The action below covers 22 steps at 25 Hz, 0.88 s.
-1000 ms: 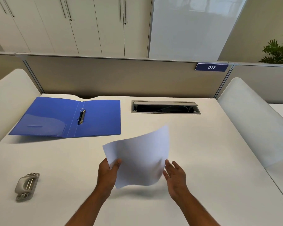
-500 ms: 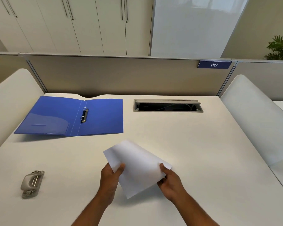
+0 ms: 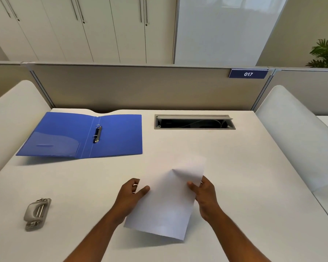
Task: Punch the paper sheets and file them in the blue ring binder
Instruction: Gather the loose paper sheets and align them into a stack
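Paper sheets (image 3: 165,201) pinched by both hands; partition label (image 3: 248,74) reads "017".

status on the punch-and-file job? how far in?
Early. Done: the blue ring binder lies open on the desk, its rings bare. In hand: the left hand and right hand grip the paper sheets, with no holes visible. Left: punching with the hole punch, which sits untouched at the near left, then filing.

office | cubicle partition (image 3: 140,87) | desk number plate (image 3: 248,74) | cabinets (image 3: 95,29)
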{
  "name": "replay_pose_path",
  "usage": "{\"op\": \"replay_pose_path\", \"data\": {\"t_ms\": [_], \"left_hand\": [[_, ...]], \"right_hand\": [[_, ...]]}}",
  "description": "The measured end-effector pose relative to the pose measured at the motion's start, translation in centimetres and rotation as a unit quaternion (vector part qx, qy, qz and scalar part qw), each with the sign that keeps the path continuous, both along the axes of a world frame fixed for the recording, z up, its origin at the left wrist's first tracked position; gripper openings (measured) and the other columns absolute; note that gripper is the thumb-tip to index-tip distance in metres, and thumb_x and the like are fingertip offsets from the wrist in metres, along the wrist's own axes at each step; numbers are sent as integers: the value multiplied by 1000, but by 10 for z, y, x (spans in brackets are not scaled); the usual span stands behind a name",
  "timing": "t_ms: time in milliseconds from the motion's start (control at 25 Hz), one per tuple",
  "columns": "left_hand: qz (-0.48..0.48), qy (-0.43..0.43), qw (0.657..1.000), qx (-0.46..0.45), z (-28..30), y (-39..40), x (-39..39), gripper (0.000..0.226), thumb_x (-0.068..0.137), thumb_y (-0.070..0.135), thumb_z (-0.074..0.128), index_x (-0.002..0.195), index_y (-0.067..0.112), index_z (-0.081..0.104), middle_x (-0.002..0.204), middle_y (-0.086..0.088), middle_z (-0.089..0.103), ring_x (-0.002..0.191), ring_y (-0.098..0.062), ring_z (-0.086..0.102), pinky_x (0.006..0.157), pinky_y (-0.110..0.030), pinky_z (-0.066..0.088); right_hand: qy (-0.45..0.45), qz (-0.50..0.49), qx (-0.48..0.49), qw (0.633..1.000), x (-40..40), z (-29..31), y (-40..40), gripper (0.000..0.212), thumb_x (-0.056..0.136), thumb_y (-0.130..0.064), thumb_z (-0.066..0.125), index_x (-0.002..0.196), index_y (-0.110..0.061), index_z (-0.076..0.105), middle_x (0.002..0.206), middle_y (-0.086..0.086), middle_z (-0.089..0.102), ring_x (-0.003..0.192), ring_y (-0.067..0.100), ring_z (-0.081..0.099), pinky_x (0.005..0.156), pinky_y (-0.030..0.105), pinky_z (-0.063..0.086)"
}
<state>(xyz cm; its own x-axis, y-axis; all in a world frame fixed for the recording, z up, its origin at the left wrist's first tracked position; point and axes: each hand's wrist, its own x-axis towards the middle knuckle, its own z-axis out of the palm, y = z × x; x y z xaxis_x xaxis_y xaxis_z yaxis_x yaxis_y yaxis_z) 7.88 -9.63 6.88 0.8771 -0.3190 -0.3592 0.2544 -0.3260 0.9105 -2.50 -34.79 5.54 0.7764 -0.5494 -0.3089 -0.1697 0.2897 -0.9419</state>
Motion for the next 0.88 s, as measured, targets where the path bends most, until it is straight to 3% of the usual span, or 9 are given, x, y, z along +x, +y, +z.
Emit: {"op": "replay_pose_path", "data": {"t_ms": [120, 280, 480, 560, 720, 880], "left_hand": [[34, -76, 997, 11, 10, -15, 1, 26, 84, 38, 76, 98, 33, 56, 88, 7, 75, 73, -4, 71, 61, -19, 51], [70, -179, 981, -37, 24, -29, -1, 37, 87, 19, 74, 103, 44, 51, 89, 14, 74, 81, -3, 71, 64, -17, 55], [90, -202, 970, -99, 38, -38, 2, 30, 92, 16, 69, 116, 28, 58, 106, 5, 72, 95, -12, 70, 81, -34, 59], [101, -223, 964, -103, 43, -41, 0, 30, 94, 17, 65, 121, 25, 56, 110, 6, 70, 99, -9, 68, 83, -32, 57], [107, -221, 963, -110, 45, -44, -3, 28, 94, 25, 62, 115, 40, 50, 113, 12, 65, 105, -6, 64, 84, -22, 55], [92, -184, 975, -88, 28, -39, -10, 33, 97, 17, 59, 127, 28, 49, 116, 4, 64, 109, -10, 62, 91, -29, 54]], "right_hand": [[-26, -3, -72, 997, 11, 22, -1, 30, 90, -8, 76, 116, -21, 68, 104, 1, 80, 95, 24, 77, 75, 36, 63], [-58, -21, -106, 992, 19, 43, -4, 34, 91, -7, 73, 115, -28, 59, 94, -5, 81, 81, 15, 78, 63, 22, 59], [-79, -22, -166, 983, 23, 53, 2, 17, 94, -12, 72, 97, -28, 70, 90, -7, 78, 78, 15, 73, 67, 30, 61], [-99, -18, -183, 978, 23, 55, 7, 20, 94, -15, 71, 95, -35, 70, 91, -8, 77, 78, 12, 72, 67, 26, 60], [-105, -22, -201, 974, 21, 48, 14, 22, 91, -22, 73, 106, -38, 68, 99, -11, 76, 89, 11, 72, 73, 27, 62], [-43, 13, -201, 978, 15, 32, 15, 24, 92, -17, 74, 107, -35, 69, 98, -18, 76, 89, 6, 72, 75, 30, 59]]}}
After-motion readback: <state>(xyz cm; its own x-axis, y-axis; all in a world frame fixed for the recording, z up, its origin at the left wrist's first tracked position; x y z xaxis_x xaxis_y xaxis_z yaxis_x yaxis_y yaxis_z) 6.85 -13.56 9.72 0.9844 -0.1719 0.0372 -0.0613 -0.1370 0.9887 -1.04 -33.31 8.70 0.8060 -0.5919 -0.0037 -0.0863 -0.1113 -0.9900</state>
